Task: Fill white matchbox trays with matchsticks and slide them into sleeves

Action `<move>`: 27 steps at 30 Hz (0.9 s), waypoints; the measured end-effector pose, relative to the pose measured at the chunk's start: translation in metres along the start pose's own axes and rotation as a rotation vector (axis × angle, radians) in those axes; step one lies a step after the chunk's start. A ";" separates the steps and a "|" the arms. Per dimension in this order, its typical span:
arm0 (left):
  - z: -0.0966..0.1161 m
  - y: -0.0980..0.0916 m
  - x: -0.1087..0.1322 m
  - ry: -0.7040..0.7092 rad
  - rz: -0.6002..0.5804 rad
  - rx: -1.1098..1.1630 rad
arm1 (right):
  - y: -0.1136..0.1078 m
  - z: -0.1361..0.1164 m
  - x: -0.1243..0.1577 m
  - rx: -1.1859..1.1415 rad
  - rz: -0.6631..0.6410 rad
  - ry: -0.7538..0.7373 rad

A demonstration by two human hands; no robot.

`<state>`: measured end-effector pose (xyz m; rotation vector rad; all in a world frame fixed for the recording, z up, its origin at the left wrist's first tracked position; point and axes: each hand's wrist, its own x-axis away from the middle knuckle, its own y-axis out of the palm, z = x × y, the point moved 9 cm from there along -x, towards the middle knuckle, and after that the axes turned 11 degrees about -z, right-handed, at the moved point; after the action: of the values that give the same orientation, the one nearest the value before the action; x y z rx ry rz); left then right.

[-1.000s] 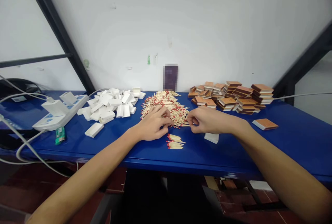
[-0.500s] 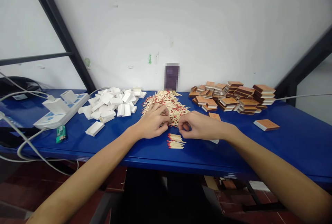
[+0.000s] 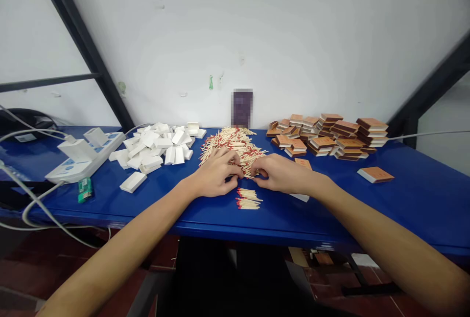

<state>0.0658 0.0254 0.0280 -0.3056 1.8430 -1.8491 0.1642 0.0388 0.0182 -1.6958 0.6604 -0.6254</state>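
A heap of loose red-tipped matches (image 3: 235, 140) lies against the wall side of the blue table. At its front left edge is my left hand (image 3: 218, 172), fingers curled and thumb close to the index finger; whatever lies between the fingertips is too small to make out. My right hand (image 3: 281, 174) reaches the heap's front right edge, thumb and index finger pinched at the end of a match (image 3: 248, 177). Just in front of both hands, a small row of matches (image 3: 248, 199) lies with red heads to the left. Beneath my right wrist, a white tray (image 3: 301, 197) is partly hidden.
White matchbox trays (image 3: 157, 143) are piled on the left, with one apart (image 3: 132, 182). Brown matchbox sleeves (image 3: 325, 136) are stacked on the right; a single matchbox (image 3: 375, 174) lies nearer. A power strip (image 3: 86, 158), cables and a green packet (image 3: 84, 190) occupy the far left.
My right hand has moved slightly forward and left into the heap's front edge, its thumb and index finger now at a match. My left hand has barely moved.
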 end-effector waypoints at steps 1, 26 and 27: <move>0.001 0.001 0.000 0.007 -0.004 -0.003 | 0.000 0.001 0.000 0.006 -0.005 0.004; -0.004 0.006 -0.002 0.002 -0.028 -0.100 | -0.017 0.005 0.009 0.011 0.061 0.009; -0.004 0.006 -0.002 0.003 -0.027 -0.105 | -0.021 0.007 0.011 0.008 0.081 0.013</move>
<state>0.0663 0.0304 0.0223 -0.3667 1.9513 -1.7748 0.1794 0.0396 0.0384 -1.6507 0.7318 -0.5817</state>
